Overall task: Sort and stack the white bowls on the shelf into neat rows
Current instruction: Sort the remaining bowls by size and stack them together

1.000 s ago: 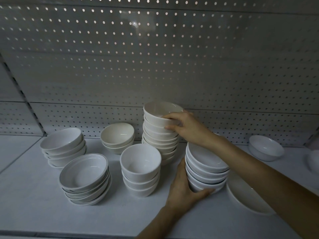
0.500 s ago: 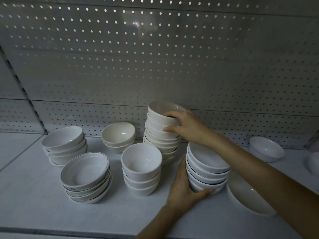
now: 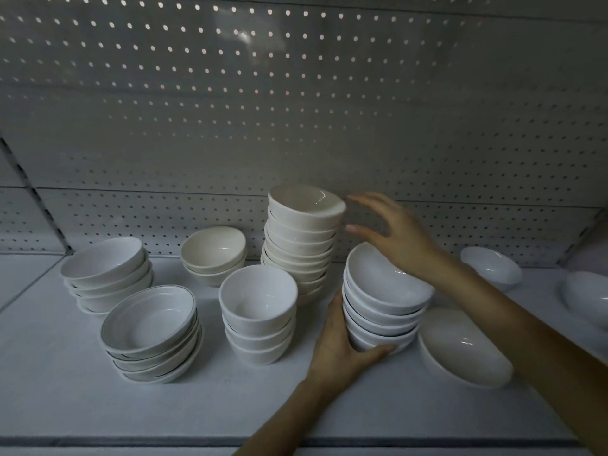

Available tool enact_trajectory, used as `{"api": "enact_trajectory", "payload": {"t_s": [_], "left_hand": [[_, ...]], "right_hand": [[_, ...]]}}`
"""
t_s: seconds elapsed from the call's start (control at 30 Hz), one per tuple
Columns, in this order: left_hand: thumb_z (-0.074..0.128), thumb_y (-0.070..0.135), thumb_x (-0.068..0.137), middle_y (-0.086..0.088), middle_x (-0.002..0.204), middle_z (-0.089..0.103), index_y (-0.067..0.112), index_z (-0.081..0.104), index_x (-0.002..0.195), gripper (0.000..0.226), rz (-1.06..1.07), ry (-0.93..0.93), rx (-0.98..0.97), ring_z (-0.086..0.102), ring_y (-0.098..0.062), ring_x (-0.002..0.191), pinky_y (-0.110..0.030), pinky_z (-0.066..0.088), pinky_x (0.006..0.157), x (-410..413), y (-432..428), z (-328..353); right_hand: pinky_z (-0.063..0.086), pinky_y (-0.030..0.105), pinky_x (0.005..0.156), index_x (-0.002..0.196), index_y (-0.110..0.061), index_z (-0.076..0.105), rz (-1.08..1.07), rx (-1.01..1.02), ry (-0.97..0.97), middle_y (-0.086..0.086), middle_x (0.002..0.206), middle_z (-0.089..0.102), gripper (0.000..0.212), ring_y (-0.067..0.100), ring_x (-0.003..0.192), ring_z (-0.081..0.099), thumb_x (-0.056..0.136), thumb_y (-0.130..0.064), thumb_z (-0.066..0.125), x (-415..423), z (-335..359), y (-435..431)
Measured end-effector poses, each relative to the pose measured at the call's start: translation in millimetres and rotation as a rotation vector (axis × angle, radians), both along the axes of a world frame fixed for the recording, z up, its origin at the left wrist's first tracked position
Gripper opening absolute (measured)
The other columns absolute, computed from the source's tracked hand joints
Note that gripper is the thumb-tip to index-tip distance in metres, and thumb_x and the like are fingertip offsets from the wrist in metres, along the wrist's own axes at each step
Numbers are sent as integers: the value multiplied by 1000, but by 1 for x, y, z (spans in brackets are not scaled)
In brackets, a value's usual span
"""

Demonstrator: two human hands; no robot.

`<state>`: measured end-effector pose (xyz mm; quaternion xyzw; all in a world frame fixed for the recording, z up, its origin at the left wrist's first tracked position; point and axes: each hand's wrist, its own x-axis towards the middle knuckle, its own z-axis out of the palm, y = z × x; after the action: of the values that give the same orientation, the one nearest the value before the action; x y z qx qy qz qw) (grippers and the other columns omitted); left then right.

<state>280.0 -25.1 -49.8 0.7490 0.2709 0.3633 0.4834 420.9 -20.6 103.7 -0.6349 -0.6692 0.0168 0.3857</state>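
Observation:
A tall stack of cream bowls (image 3: 301,245) stands at the back centre of the shelf, its top bowl tilted. My right hand (image 3: 391,235) hovers just right of that stack, fingers spread, touching nothing. My left hand (image 3: 342,347) grips the base of a stack of wider white bowls (image 3: 385,297) at centre right. In front of the tall stack stands a short stack of deep bowls (image 3: 258,311). Further left are a rimmed-dish stack (image 3: 151,330), a shallow-bowl stack (image 3: 107,274) and a pair of cream bowls (image 3: 214,255).
A single wide bowl (image 3: 464,347) lies right of the held stack. Two more bowls (image 3: 492,268) sit at the far right. A perforated back panel (image 3: 296,110) rises behind everything, and the shelf's front edge (image 3: 131,441) runs along the bottom.
My right hand has let go of the top bowl of the tall stack and drawn back to the right with fingers spread. The left hand has kept its hold.

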Motion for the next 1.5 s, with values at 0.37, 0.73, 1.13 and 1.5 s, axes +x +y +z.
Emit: {"api": "enact_trajectory", "payload": {"t_s": [0.37,0.73,1.13,1.5], "left_hand": [[85,42,66,17,146,38,32,24,146,100,-25,-25,-3,38,1,134,-37,37,111,2,1,-4],[80,37,73,13,148,36,28,24,145,92,-42,-85,-137,40,-5,134,-40,36,112,2,-14,-11],[71,16,78,2,121,58,23,50,112,40,-114,-57,-555,59,-5,102,-28,50,87,-10,-100,-8],[47,9,98,-2,132,47,28,30,135,46,-218,-100,-738,50,-16,113,-32,40,98,70,-108,10]], "right_hand": [[41,9,84,96,-29,64,-364,-109,92,-16,96,64,11,6,94,60,86,-24,63,39,-81,-162],[35,21,89,75,-18,73,-425,-147,-359,-6,70,70,30,12,65,64,79,-39,51,31,-142,-190],[2,47,112,111,-19,65,-900,-389,-171,1,110,68,24,25,108,58,88,-26,63,68,-130,-259],[53,39,72,93,-11,69,-871,-318,-44,2,97,71,15,26,96,61,84,-2,62,81,-139,-277]]}}
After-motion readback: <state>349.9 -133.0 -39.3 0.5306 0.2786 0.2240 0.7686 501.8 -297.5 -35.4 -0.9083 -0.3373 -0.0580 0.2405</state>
